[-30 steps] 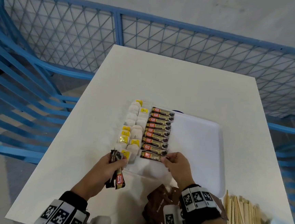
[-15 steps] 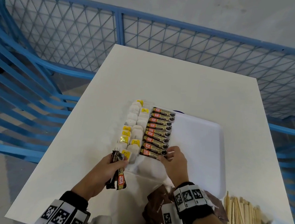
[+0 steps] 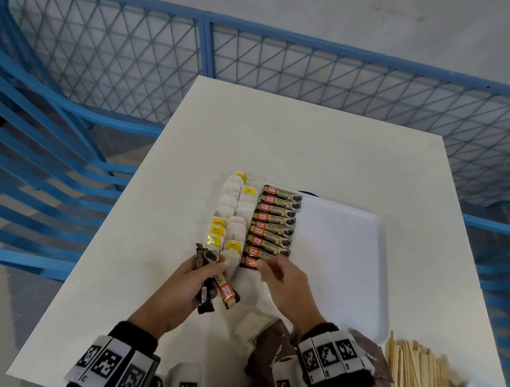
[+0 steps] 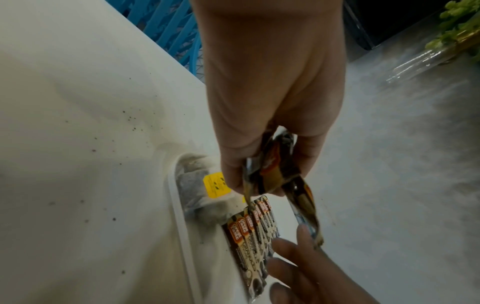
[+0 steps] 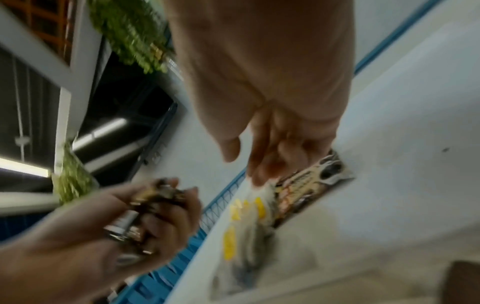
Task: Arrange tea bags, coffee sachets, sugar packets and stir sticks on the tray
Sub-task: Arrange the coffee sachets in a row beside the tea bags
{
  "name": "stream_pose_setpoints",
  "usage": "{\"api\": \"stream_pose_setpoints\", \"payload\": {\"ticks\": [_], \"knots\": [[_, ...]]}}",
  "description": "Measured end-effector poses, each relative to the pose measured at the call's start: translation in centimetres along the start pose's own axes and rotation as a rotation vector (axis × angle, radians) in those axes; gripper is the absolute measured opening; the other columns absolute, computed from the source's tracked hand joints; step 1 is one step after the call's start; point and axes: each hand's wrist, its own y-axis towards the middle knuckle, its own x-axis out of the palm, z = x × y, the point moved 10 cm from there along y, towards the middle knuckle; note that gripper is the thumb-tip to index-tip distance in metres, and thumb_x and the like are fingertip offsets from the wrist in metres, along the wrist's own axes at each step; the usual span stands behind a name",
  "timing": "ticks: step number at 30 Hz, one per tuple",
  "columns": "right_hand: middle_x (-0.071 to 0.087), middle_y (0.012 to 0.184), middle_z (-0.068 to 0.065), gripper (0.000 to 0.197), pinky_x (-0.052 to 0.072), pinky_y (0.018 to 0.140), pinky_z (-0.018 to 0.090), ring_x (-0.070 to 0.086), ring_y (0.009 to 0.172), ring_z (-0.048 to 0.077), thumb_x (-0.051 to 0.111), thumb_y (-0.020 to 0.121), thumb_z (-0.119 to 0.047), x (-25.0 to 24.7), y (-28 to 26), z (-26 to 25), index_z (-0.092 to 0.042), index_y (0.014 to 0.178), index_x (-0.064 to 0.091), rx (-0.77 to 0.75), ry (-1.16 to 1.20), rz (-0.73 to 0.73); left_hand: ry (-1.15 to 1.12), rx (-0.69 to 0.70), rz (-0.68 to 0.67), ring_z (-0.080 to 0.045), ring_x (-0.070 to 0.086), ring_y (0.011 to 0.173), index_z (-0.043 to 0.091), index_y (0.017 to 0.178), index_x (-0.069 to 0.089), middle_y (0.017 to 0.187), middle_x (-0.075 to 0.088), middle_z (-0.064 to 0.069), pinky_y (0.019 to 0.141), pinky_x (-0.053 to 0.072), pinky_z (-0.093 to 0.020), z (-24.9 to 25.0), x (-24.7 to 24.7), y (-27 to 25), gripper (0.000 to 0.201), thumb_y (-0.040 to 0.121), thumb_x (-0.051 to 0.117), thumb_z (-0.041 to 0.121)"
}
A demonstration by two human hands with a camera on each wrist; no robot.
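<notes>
- The table (image 3: 298,141) carries a white tray (image 3: 349,263) near its near edge.
- Tea bags (image 3: 229,222) fill the tray's left edge in two columns; beside them, a column of sachets (image 3: 274,226) lies with long axes across the tray, logos to the left.
- Sticks (image 3: 416,380) lie at the table's near right corner, pointing away from the person.
- Brown packets (image 3: 273,358) sit at the near edge, under the right wrist.
- The left hand (image 3: 183,292), at the tray's near left corner, is clenched round spare sachets (image 3: 223,289) pointing roughly away from the person.
- The right hand (image 3: 286,282) reaches palm down, fingers loosely bent, fingertips (image 3: 267,267) at the nearest sachet (image 3: 250,262); its grip there I cannot tell.
</notes>
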Motion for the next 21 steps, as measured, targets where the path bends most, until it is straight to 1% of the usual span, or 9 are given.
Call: {"api": "stream_pose_setpoints", "payload": {"ticks": [3,4,6,9,11,13,15,18,21], "knots": [[0.063,0.071,-0.008,0.032,0.042,0.054,0.013,0.053,0.055,-0.002,0.044,0.094,-0.045,3.2,-1.9,-1.7,-0.02,0.082,0.06,0.064,0.153,-0.329,0.007,0.064,-0.041,-0.006,0.054,0.052,0.008,0.107,0.06,0.07,0.065,0.002,0.05,0.046,-0.017,0.7,0.9,0.0,0.016,0.092,0.054,0.012],[0.065,0.072,-0.007,0.03,0.041,0.052,0.014,0.054,0.056,0.0,0.045,0.094,-0.043,3.9,-2.5,-2.1,-0.021,0.082,0.061,0.081,0.23,-0.4,0.014,0.089,-0.06,-0.005,0.056,0.052,0.009,0.108,0.06,0.068,0.066,0.006,0.051,0.047,-0.016,1.0,1.3,-0.1,0.018,0.092,0.053,0.012],[0.067,0.077,-0.002,0.02,0.041,0.051,0.017,0.056,0.06,0.006,0.053,0.093,-0.034,4.5,-2.9,-2.4,-0.018,0.086,0.062,0.091,0.353,-0.455,0.019,0.128,-0.08,-0.003,0.06,0.055,0.008,0.111,0.059,0.067,0.068,0.008,0.053,0.048,-0.016,1.3,1.6,-0.2,0.02,0.092,0.051,0.012],[0.066,0.076,0.001,0.005,0.045,0.054,0.018,0.057,0.06,0.008,0.06,0.09,-0.019,4.2,-2.7,-2.0,-0.016,0.087,0.063,0.087,0.424,-0.431,0.008,0.136,-0.048,-0.004,0.061,0.054,0.006,0.107,0.06,0.064,0.067,0.007,0.05,0.048,-0.016,1.4,1.4,-0.2,0.017,0.092,0.053,0.01],[0.065,0.072,0.002,0.007,0.046,0.054,0.018,0.055,0.056,0.007,0.061,0.089,-0.016,3.6,-2.4,-1.6,-0.013,0.083,0.062,0.111,0.461,-0.385,0.018,0.127,0.003,-0.006,0.058,0.05,0.007,0.1,0.061,0.059,0.064,0.004,0.047,0.046,-0.017,1.1,0.7,-0.2,0.014,0.089,0.057,0.013],[0.064,0.068,0.002,0.013,0.046,0.053,0.018,0.054,0.053,0.008,0.062,0.088,-0.013,2.6,-2.2,-1.1,-0.01,0.076,0.06,0.139,0.511,-0.312,0.063,0.116,0.046,-0.01,0.047,0.048,0.009,0.093,0.062,0.058,0.055,-0.001,0.046,0.04,-0.018,0.8,-0.1,0.0,0.014,0.083,0.064,0.018],[0.062,0.067,0.004,0.017,0.046,0.053,0.018,0.053,0.054,0.009,0.06,0.088,-0.012,1.6,-2.1,-0.6,-0.009,0.072,0.059,0.151,0.552,-0.254,0.115,0.097,0.074,-0.011,0.04,0.05,0.01,0.088,0.064,0.06,0.05,-0.003,0.047,0.036,-0.02,0.5,-0.9,0.1,0.008,0.082,0.067,0.015],[0.058,0.068,0.004,0.015,0.046,0.054,0.019,0.052,0.057,0.01,0.058,0.09,-0.011,0.8,-2.2,0.0,-0.004,0.077,0.06,0.164,0.586,-0.208,0.214,0.082,0.067,-0.01,0.036,0.049,0.009,0.085,0.064,0.061,0.046,-0.005,0.046,0.034,-0.019,0.0,-1.2,0.2,0.006,0.083,0.068,0.013],[0.056,0.071,0.004,0.012,0.047,0.055,0.02,0.052,0.06,0.011,0.055,0.091,-0.009,0.4,-1.9,0.6,-0.002,0.083,0.061,0.176,0.627,-0.113,0.311,0.095,0.013,-0.009,0.035,0.048,0.01,0.082,0.066,0.063,0.05,-0.006,0.047,0.032,-0.02,0.0,-0.5,0.1,0.005,0.082,0.07,0.013]]}}
